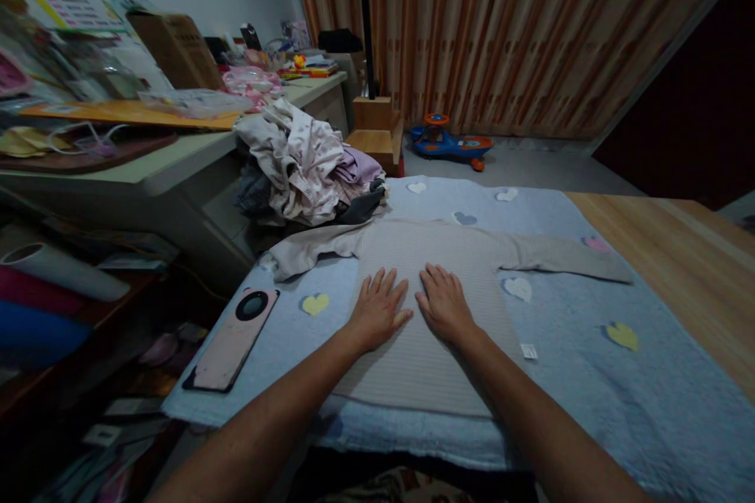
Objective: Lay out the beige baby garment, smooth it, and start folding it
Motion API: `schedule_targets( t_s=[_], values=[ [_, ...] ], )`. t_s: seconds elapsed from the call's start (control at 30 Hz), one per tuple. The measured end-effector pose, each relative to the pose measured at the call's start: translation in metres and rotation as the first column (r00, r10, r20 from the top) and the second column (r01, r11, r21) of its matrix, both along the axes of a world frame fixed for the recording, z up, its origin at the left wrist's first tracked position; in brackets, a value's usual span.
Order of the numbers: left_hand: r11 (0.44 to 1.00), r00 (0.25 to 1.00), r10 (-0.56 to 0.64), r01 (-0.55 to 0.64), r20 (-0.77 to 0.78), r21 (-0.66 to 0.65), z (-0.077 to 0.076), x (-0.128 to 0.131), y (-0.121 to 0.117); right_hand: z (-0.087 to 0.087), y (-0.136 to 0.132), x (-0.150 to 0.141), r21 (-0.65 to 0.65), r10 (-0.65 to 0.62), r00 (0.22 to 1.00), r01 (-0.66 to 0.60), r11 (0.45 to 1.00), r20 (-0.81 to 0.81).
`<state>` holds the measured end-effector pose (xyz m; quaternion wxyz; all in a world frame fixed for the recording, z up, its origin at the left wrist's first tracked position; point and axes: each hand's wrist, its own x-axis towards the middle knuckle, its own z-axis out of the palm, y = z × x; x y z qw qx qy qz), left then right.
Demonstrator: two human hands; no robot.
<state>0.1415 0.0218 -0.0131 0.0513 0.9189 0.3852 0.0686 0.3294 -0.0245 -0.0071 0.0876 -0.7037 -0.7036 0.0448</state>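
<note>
A light grey, finely striped long-sleeved shirt (pixel 425 377) lies spread out in front of me, its hem toward my body. One sleeve reaches out straight to the right; the left one is bent and rumpled. My left hand (pixel 378 310) rests flat on the left half of the shirt body, fingers spread. On the other half lies my right hand (pixel 443 302), palm down with its fingers stretched out. Neither hand grips the fabric. Under the shirt is a blue blanket (pixel 566 385) with heart patterns, and a small white tag (pixel 528 351) shows beside the shirt's right edge.
A pink phone (pixel 233 342) lies face down on the blanket at the left. Beyond it sits a heap of crumpled clothes (pixel 300 165) against a cluttered desk (pixel 171 157). Bare wooden tabletop (pixel 678 251) shows at the right. A blue ride-on toy (pixel 451 143) stands on the floor behind.
</note>
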Motion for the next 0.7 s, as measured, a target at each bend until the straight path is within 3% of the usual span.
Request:
schedule_targets(
  t_s=[0.13, 0.33, 0.5, 0.7],
  values=[
    [1.000, 1.000, 0.001, -0.001, 0.016, 0.010, 0.000, -0.004, 0.000, 0.001, -0.004, 0.017, -0.023, -0.001, 1.000, 0.001, 1.000, 0.000],
    [1.000, 1.000, 0.007, -0.007, 0.023, 0.014, -0.001, -0.004, -0.001, -0.003, -0.007, 0.041, -0.017, -0.158, 0.984, 0.160, 0.987, 0.079],
    [0.999, 1.000, 0.025, -0.025, 0.010, 0.022, -0.003, -0.003, -0.002, -0.006, -0.010, 0.045, 0.032, -0.299, 0.949, 0.297, 0.954, 0.103],
    [0.992, 0.992, 0.124, -0.125, 0.022, 0.023, -0.006, -0.003, -0.004, -0.006, -0.010, 0.043, 0.051, -0.360, 0.926, 0.357, 0.933, 0.116]
  ],
)
